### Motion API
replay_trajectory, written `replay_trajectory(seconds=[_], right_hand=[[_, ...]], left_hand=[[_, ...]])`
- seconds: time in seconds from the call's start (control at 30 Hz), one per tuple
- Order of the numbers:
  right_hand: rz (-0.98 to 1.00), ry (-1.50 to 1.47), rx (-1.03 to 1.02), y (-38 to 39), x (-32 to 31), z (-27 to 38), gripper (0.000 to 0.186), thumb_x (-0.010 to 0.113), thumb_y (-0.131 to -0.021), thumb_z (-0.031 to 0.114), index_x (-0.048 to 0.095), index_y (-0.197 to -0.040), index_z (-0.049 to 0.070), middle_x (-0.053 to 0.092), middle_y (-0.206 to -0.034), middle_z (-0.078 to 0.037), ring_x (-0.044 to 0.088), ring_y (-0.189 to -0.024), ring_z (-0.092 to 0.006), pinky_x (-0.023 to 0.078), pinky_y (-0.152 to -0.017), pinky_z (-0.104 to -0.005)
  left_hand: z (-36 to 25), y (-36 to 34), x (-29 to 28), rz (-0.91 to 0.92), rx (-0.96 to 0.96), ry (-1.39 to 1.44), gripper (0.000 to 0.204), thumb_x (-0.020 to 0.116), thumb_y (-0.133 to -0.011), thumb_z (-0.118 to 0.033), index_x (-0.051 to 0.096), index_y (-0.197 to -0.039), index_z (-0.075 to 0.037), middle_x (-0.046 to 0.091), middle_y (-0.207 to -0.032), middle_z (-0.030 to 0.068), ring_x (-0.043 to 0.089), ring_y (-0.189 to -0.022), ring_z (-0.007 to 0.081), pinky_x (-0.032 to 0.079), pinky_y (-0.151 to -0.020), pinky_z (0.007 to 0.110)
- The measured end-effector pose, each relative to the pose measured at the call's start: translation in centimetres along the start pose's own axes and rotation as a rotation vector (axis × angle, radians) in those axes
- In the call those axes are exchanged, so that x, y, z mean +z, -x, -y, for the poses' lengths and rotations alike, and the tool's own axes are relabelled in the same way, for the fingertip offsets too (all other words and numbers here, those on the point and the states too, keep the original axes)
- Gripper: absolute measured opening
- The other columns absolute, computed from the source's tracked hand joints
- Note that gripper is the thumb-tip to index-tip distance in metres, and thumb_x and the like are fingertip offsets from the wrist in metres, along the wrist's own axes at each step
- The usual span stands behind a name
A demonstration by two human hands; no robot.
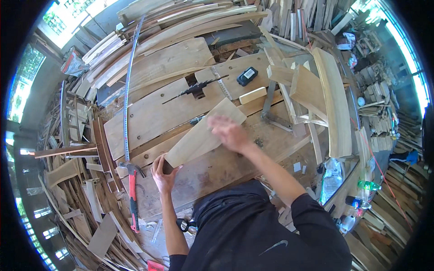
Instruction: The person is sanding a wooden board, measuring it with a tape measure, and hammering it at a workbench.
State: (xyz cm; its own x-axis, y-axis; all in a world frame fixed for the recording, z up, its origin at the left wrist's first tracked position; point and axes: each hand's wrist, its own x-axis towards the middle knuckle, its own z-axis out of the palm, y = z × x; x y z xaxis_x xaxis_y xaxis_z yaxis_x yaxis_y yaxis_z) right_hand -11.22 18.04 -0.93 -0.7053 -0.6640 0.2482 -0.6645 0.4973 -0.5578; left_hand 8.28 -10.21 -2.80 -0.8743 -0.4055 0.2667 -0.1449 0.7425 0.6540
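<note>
A pale wooden board [199, 137] lies slantwise over the workbench [199, 180] in front of me. My left hand [163, 174] grips its near left end, thumb and fingers around the edge. My right hand [228, 133] is over the board's upper face, a little smeared by motion, fingers stretched out and holding nothing. Left of my left hand is a hammer [132, 194] with a red and black handle. Beyond the board a small pale wood block [252, 95] rests on the bench, near a long dark metal tool [194, 89] and a small black device [247, 76].
A measuring tape blade [131, 90] stretches across the left of the bench. A dark hinged metal piece [270, 108] and an upright wooden assembly [312, 95] stand to the right. Timber stacks [181, 22] line the back; plastic bottles [355, 203] are at lower right.
</note>
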Motion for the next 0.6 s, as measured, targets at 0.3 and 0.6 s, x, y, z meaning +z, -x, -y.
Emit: replay_trajectory(seconds=[0.3, 0.6], right_hand=[[-0.157, 0.075, 0.292, -5.1, 3.9, 2.4, 0.04, 0.05, -0.11, 0.029, 0.07, -0.132, 0.003, 0.063, -0.147, -0.017, 0.054, -0.141, -0.0378, 0.042, -0.121, -0.0474], [-0.009, -0.083, -0.089, 1.7, 1.3, 3.9, 0.036, 0.055, -0.108, 0.026, 0.071, -0.135, 0.008, 0.065, -0.147, -0.009, 0.054, -0.143, -0.0263, 0.038, -0.124, -0.0433]], left_hand=[[-0.6, -0.6, 0.4, 0.003, 0.018, 0.003, 0.075, 0.099, -0.06, -0.023, 0.071, -0.128, -0.007, 0.071, -0.127, 0.0105, 0.065, -0.119, 0.0329, 0.049, -0.105, 0.046], [0.6, 0.5, 0.0, 0.003, -0.026, 0.03, 0.077, 0.099, -0.06, -0.027, 0.071, -0.129, -0.009, 0.071, -0.13, 0.0092, 0.065, -0.121, 0.0322, 0.046, -0.106, 0.047]])
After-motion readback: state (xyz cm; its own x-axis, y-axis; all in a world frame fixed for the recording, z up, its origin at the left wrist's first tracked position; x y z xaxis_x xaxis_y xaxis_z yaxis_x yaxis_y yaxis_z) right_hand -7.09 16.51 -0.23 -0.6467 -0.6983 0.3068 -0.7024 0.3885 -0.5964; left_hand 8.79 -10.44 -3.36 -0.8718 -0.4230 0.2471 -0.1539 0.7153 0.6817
